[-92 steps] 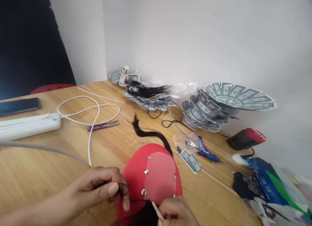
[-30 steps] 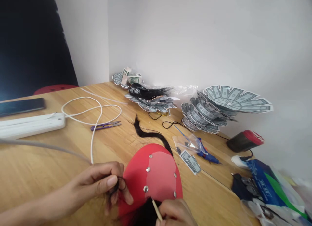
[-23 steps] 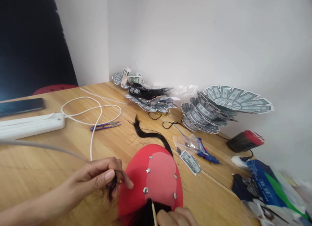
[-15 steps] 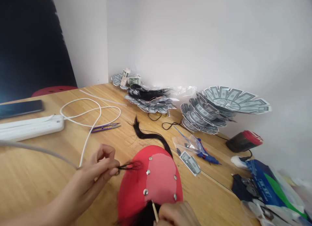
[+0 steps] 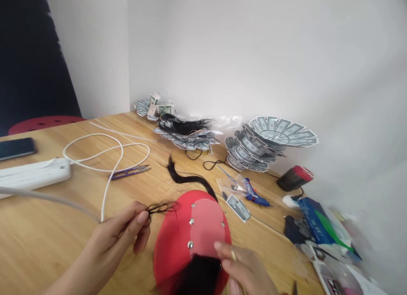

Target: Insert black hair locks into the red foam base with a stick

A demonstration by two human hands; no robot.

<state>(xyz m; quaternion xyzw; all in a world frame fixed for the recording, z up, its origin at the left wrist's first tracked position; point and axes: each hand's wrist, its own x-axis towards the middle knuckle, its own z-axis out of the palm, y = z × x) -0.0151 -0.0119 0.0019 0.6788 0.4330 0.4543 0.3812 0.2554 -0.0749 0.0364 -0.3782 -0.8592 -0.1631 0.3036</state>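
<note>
Hair strand (image 5: 160,208) sits pinched in left fingers (image 5: 141,218); right fingers (image 5: 222,247) grip stick (image 5: 233,256) over red cap (image 5: 178,240).

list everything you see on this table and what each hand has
table: one, light wood, under everything
domed form: one, red with silver studs, between the hands
hair bunch: one, black, on the form's near side
hair lock: one, black, on table behind the form
snips: one, purple, left of centre
cable: one, white, looped by the snips
power strip: one, white, far left
phone: one, black, far left
paper-money fans: several stacks, grey-green, along the wall
glue gun: one, blue, right of the form
left hand: grip pinches a black hair strand
right hand: at the form's near side, thin stick in its grip
</note>
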